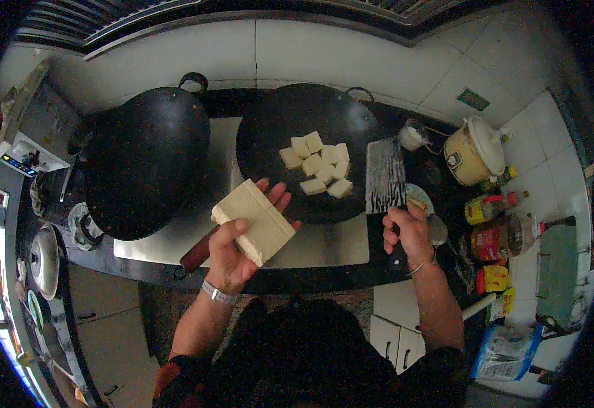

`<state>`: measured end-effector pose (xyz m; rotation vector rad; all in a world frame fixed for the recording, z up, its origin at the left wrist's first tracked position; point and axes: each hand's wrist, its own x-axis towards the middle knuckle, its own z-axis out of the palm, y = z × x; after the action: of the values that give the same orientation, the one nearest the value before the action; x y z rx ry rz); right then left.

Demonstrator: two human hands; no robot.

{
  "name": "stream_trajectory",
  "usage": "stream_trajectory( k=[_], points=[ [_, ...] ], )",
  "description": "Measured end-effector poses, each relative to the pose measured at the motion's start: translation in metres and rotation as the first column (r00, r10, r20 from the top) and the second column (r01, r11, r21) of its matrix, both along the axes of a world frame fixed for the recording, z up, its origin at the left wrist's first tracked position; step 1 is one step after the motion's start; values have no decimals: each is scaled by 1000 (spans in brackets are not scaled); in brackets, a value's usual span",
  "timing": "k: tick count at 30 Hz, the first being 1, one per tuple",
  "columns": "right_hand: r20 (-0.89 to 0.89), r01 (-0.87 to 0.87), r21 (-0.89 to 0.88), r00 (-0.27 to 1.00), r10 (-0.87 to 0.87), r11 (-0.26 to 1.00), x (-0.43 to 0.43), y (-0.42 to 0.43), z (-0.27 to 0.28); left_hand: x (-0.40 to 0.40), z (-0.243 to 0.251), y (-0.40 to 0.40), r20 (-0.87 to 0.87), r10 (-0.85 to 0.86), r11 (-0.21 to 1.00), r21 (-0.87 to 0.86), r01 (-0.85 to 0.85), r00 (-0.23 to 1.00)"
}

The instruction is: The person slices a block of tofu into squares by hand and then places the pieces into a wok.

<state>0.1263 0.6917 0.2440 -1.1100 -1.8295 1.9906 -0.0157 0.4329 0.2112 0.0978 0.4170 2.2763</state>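
A thick block of tofu (pixel 256 222) with cut lines across it rests in my left hand (pixel 230 250), the thumb on top. Beyond it, several tofu pieces (pixel 320 166) lie in the right-hand black wok (pixel 271 117). My right hand (pixel 410 232) is closed around the handle of a cleaver (pixel 385 176), whose broad wet blade points away from me at the wok's right edge. The red-brown wok handle (pixel 198 251) shows behind my left wrist.
A black wok or lid (pixel 146 163) covers the left of the steel cooktop (pixel 297 255). To the right are a cream electric cooker (pixel 473 150), a small bowl (pixel 420 196) and sauce bottles (pixel 503 239). A steel lid (pixel 46 260) lies far left.
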Motion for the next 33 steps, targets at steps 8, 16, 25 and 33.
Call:
stream_trajectory(
  k=[8,16,25,33],
  points=[
    [80,-245,218,969,233,945,4,-36,46,-3,-3,-14,-6,-30,999,25,30,1000],
    [269,-618,632,741,616,467,14,-102,75,-4,-10,-22,-4,-89,996,18,89,996],
    [350,-682,651,660,665,334,8,-110,71,-5,-30,-23,49,-93,986,-135,99,994],
    [390,-716,619,637,665,322,2,-110,71,-6,-28,-20,21,-92,986,-134,94,996]
  ],
)
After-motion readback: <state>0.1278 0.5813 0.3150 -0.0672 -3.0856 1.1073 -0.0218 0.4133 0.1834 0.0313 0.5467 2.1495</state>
